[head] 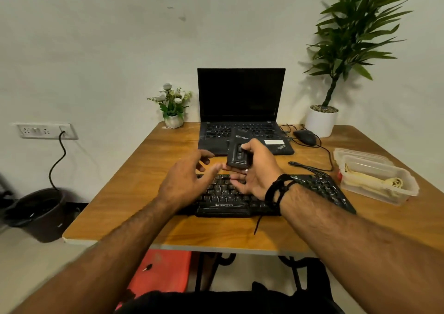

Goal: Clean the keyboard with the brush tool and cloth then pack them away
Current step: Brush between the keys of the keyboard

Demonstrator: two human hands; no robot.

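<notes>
right hand [258, 169] grips brush tool [237, 156] (black) | left hand [189, 179] spread wide | above keyboard [319, 188]

Black corded wristbands [280, 190], bare forearms

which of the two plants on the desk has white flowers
The small plant left of the laptop, in a little white pot. The tall plant at the back right corner has only long green leaves, no flowers.
</notes>
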